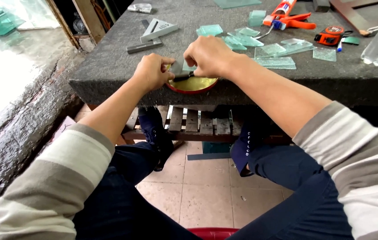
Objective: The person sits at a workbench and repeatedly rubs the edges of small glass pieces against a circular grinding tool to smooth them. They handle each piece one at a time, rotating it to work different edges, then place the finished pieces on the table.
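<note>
At the table's (pixel 109 84) near edge, left hand (pixel 151 72) and right hand (pixel 209 55) pinch a small glass piece (pixel 178 68) over a round gold lid (pixel 193 84); the glass looks light, stiff, brittle, sharp-edged; best held by its flat faces.

Small glass-cutting workshop, rough grey stone-topped workbench (pixel 109 66), scattered pale green cut glass offcuts (pixel 276 62), grey metal try square (pixel 155 32), orange caulking gun (pixel 289 18), orange-and-black tape measure (pixel 330 35), worn tiled floor (pixel 206 186)

A white-and-red labelled sealant tube (pixel 283 8) lies in an orange caulking gun (pixel 293 20) at the tabletop's far edge.
</note>
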